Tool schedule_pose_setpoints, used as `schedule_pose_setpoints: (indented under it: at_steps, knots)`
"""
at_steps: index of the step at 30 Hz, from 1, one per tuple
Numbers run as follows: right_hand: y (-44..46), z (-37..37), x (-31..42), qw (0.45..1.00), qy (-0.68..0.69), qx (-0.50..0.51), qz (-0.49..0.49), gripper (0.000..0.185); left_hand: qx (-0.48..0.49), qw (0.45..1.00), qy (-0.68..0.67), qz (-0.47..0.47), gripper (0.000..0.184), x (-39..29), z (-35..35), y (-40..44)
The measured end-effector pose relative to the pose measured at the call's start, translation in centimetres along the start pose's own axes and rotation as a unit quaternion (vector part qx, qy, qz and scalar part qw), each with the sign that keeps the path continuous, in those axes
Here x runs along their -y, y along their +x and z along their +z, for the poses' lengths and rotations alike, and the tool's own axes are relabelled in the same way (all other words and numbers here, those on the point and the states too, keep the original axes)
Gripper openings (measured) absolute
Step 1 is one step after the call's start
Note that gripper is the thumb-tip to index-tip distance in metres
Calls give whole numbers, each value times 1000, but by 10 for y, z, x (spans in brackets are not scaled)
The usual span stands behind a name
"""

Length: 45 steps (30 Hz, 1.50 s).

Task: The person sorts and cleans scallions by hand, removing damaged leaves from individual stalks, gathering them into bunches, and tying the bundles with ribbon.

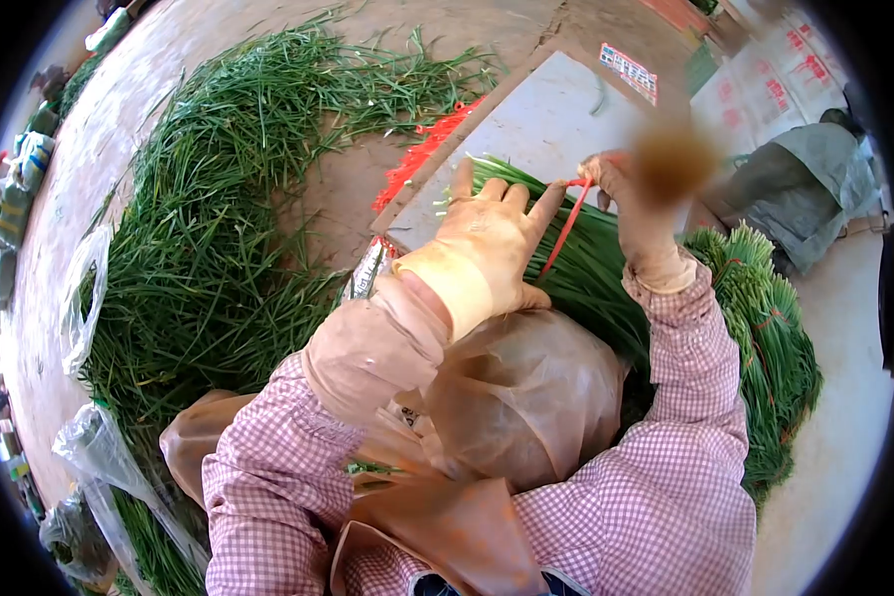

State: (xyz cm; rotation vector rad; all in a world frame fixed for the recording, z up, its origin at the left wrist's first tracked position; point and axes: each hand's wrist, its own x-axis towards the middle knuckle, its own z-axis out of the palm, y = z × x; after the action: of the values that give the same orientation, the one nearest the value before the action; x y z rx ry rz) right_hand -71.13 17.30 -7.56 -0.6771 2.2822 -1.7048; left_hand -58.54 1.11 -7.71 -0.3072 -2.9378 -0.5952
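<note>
Chive bunch [601, 288] lying part-banded on desk [526, 109]; left hand [487, 233] spreading fingers, right hand [634, 214] pinching red band [567, 231]; tied bundles [760, 328] desk-right, loose heap [219, 189] desk-left.

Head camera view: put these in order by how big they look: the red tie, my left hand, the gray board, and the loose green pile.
Largest to smallest:
1. Loose green pile
2. Gray board
3. Left hand
4. Red tie

Bright light falls on the left of the worn, pale floor [844, 318]. A low, flat-topped surface [541, 104] stands on the far side; white sacking [775, 84] with red print lies at far right.
</note>
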Motion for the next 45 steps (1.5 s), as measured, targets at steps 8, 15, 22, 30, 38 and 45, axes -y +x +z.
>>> schedule_pose_setpoints:
  at_steps: [8,15,22,30,38,45]
  knots:
    - [-66,18,59,979,193,68,6,13,-46,986,99,-123,93,0,30,24]
    - [-135,28,-29,880,399,-53,254,17,-48,979,131,-147,79,-2,35,34]
    - [-81,21,-21,900,215,100,366,10,97,990,14,-100,71,-10,-45,22]
    - [-71,16,-69,898,182,146,373,16,212,958,-126,-143,67,9,-23,62]
    - [-52,37,-73,920,167,171,312,14,-198,960,-196,30,109,1,-7,17]
    - [-49,32,-73,951,128,139,244,13,-389,891,-217,84,144,6,-9,5]
